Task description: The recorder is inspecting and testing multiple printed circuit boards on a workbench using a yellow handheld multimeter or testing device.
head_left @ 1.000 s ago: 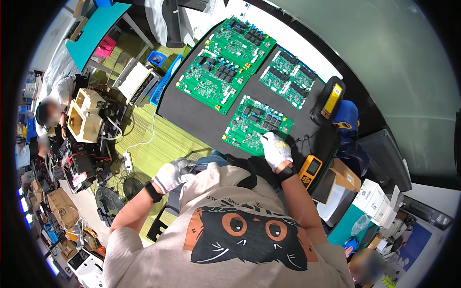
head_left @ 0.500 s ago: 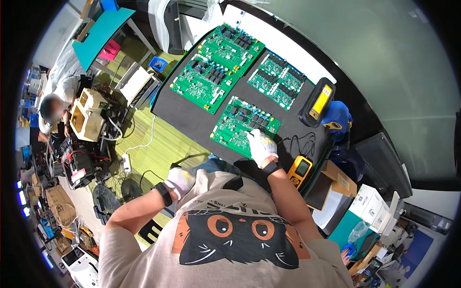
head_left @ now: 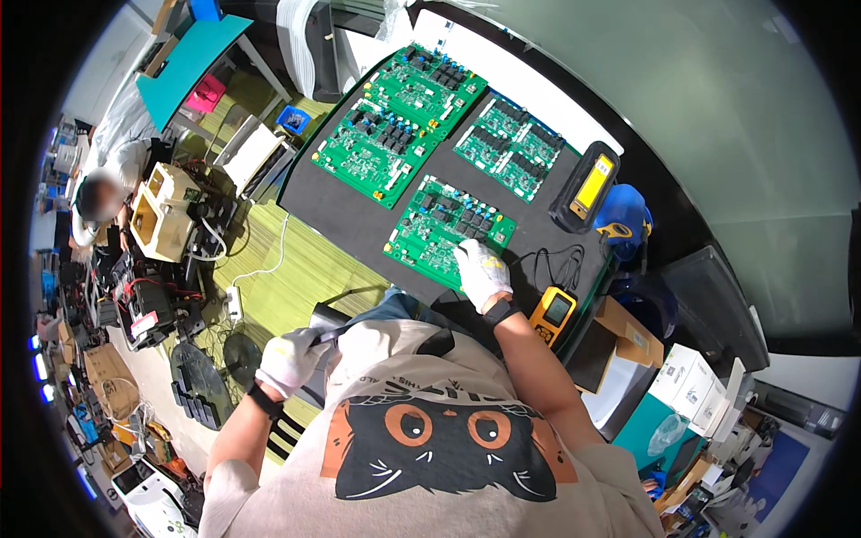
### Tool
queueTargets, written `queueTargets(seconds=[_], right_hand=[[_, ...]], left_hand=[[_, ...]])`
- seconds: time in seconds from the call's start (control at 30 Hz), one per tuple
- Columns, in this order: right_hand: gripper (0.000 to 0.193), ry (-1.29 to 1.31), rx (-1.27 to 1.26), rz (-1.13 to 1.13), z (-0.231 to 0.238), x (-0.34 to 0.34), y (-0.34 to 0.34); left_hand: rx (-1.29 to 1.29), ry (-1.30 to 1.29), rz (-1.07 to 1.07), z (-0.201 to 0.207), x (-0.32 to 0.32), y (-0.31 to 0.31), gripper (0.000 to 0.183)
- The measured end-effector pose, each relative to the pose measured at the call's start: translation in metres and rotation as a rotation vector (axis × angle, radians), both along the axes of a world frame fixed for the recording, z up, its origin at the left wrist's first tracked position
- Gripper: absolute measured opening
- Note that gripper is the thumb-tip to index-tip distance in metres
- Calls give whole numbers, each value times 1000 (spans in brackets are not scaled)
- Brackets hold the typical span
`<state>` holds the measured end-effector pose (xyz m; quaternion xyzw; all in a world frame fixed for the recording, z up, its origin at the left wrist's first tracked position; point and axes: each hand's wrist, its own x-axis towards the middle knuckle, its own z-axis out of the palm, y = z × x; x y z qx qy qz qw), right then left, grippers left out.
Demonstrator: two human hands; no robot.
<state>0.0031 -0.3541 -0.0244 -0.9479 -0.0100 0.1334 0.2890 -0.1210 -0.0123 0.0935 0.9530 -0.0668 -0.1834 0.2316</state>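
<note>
One green circuit board (head_left: 438, 218) lies beyond and left of the orange meter (head_left: 551, 316); your nearer right hand (head_left: 484, 273) touches the board's edge, grip unclear; your left hand (head_left: 285, 362) curls well left of the meter, hold unclear.

Free tabletop (head_left: 332, 206) left of nearest board (head_left: 429, 231), cable (head_left: 564, 273) right

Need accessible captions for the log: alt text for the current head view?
White-gloved right hand at the near-right edge of a green circuit board on a dark table, with more green boards beyond. The gloved left hand is low at the person's left side. A yellow handheld device lies right.
</note>
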Motion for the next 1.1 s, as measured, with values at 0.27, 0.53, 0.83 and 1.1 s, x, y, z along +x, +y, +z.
queueTargets(seconds=[0.27,0.53,0.83,1.1], right_hand=[[30,-23,22,32,-6,3,-4],[30,-65,58,14,-10,-1,-6],[31,-55,55,-76,-12,-3,-1],[29,-156,-38,-249,-14,0,22]], left_hand=[[69,160,-77,-21,-32,-5,30],[216,469,-116,-26,-23,-16,54],[161,400,-398,-45,26,11,60],[167,253,-559,-70,116,82,48]])
